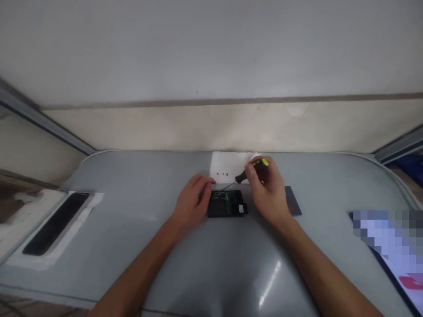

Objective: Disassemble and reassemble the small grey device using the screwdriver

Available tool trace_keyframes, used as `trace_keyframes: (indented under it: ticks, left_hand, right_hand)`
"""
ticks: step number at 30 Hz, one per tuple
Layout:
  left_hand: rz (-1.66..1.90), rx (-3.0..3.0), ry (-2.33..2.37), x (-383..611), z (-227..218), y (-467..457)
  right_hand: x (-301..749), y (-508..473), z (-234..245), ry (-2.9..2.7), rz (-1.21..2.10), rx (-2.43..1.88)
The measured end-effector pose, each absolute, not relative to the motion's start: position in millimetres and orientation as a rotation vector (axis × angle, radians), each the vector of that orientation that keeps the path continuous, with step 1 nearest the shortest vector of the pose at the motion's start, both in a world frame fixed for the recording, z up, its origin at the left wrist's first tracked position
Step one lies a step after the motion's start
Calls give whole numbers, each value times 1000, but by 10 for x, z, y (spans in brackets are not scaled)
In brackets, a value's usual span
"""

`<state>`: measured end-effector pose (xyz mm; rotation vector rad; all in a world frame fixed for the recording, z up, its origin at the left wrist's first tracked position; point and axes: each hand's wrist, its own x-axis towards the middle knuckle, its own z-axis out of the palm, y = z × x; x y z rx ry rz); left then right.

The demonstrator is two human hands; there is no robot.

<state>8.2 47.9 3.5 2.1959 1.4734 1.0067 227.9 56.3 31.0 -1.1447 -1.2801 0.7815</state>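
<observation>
A small black device (226, 204) with its cover off and a green circuit board showing lies on the grey table (132, 189). My left hand (193, 199) rests against the device's left side, fingers curled onto its top edge. My right hand (268, 187) is closed round a black and yellow screwdriver (251, 170), whose thin shaft slants down-left to the board's top edge. Behind the device lies a white paper sheet (228, 165) with a few tiny dark screws (224, 174) on it.
A dark flat plate (294, 200) lies just right of my right hand. At the left, a long black panel (56, 223) lies on a white sheet. A blurred-out item (390, 237) sits at the right edge. A pale wall rises behind the table.
</observation>
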Motion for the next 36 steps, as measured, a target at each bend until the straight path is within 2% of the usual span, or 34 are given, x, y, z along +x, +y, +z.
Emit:
trace_keyframes:
  ticks: [36]
  left_hand:
    - [820,2287,1313,95,72,485]
  right_hand:
    - [2333,502,380,-1456,688,-1267]
